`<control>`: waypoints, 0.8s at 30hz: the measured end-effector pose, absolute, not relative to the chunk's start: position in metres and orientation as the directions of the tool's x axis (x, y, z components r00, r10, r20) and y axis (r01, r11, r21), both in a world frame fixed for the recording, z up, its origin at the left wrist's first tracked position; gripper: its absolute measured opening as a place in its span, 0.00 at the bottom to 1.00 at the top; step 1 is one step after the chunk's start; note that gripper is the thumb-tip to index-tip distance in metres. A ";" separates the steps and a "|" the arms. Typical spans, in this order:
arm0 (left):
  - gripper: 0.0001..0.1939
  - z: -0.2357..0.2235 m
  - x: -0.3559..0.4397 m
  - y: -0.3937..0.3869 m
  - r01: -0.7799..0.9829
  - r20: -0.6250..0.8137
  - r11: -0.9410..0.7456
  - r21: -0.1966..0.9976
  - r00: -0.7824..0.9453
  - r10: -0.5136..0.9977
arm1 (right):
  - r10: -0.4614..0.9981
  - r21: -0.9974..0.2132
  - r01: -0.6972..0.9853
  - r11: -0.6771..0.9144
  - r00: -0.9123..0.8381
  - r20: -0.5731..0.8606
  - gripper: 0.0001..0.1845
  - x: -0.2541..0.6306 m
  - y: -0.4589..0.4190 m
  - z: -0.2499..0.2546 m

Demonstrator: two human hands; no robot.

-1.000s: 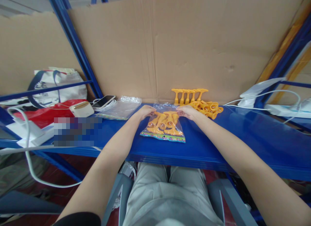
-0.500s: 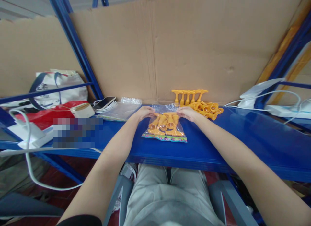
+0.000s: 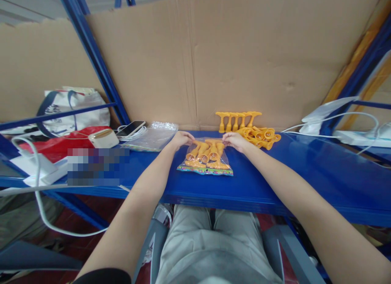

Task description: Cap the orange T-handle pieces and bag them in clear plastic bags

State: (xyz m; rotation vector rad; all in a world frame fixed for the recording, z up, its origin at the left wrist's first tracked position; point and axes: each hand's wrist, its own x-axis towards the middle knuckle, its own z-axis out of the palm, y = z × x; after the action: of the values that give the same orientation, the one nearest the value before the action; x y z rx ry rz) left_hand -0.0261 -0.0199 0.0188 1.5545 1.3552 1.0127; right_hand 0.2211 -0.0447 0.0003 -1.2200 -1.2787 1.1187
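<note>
A clear plastic bag [image 3: 198,158] with a colourful printed strip along its near edge lies flat on the blue table. Several orange T-shaped plastic pieces with flared, hollow ends [image 3: 203,150] are inside it. At the bag's far left corner, my left hand [image 3: 183,139] is closed with its fingertips on the film. My right hand [image 3: 234,141] pinches the far right corner in the same way. Behind my right hand, more orange pieces [image 3: 259,136] lie in a loose pile, and several others [image 3: 238,120] stand in a row against the cardboard.
Flat clear bags [image 3: 152,137] lie stacked to the left, beside a phone [image 3: 131,129] on a coiled white cable. Farther left are a white box-like device [image 3: 104,138], a red bag [image 3: 70,139] and a white tote [image 3: 76,108]. A cardboard wall [image 3: 244,56] closes the back.
The bag's far end, which stuck out beyond my hands, no longer shows there and seems folded down. My hands have stayed at the far corners; the bag has shifted only slightly.
</note>
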 end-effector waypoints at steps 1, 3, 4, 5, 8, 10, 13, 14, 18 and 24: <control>0.10 0.017 -0.026 -0.018 0.374 0.093 -0.123 0.919 0.098 0.991 | 0.997 -0.993 0.093 0.073 0.017 0.075 0.16 0.221 -0.043 -0.001; 0.11 0.014 -0.026 -0.012 0.467 0.181 -0.214 0.858 0.116 0.977 | 0.993 -0.980 0.167 0.113 0.016 0.117 0.16 0.222 -0.040 -0.003; 0.11 0.013 -0.026 -0.009 0.519 0.229 -0.266 0.812 0.136 0.964 | 0.987 -0.961 0.231 0.153 0.004 0.158 0.15 0.222 -0.039 -0.004; 0.11 0.012 -0.027 -0.006 0.574 0.276 -0.315 0.756 0.157 0.948 | 0.976 -0.926 0.313 0.212 -0.021 0.217 0.15 0.222 -0.038 -0.004; 0.12 0.010 -0.029 0.000 0.706 0.393 -0.432 0.561 0.233 0.890 | 0.893 -0.705 0.563 0.431 -0.154 0.423 0.15 0.223 -0.035 -0.006; 0.13 0.009 -0.029 0.001 0.757 0.417 -0.474 0.449 0.292 0.861 | 0.847 -0.574 0.649 0.499 -0.223 0.483 0.14 0.224 -0.035 -0.006; 0.13 0.008 -0.028 0.000 0.813 0.415 -0.495 0.306 0.354 0.838 | 0.832 -0.467 0.724 0.508 -0.273 0.482 0.14 0.225 -0.035 -0.008; 0.13 0.008 -0.028 -0.001 0.827 0.419 -0.496 0.264 0.365 0.832 | 0.832 -0.443 0.740 0.506 -0.283 0.477 0.14 0.225 -0.035 -0.008; 0.12 0.008 -0.025 -0.004 0.861 0.461 -0.496 0.116 0.396 0.794 | 0.843 -0.430 0.752 0.499 -0.307 0.442 0.13 0.226 -0.036 -0.004; 0.13 0.011 -0.023 -0.008 0.848 0.536 -0.529 0.029 0.434 0.724 | 0.917 -0.591 0.707 0.388 -0.236 0.320 0.18 0.227 -0.041 0.006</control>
State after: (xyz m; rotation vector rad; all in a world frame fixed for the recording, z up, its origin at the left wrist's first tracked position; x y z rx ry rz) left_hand -0.0231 -0.0079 0.0108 2.8609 1.6019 0.8561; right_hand 0.2268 -0.0407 0.0061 -1.3878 -2.0201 0.4307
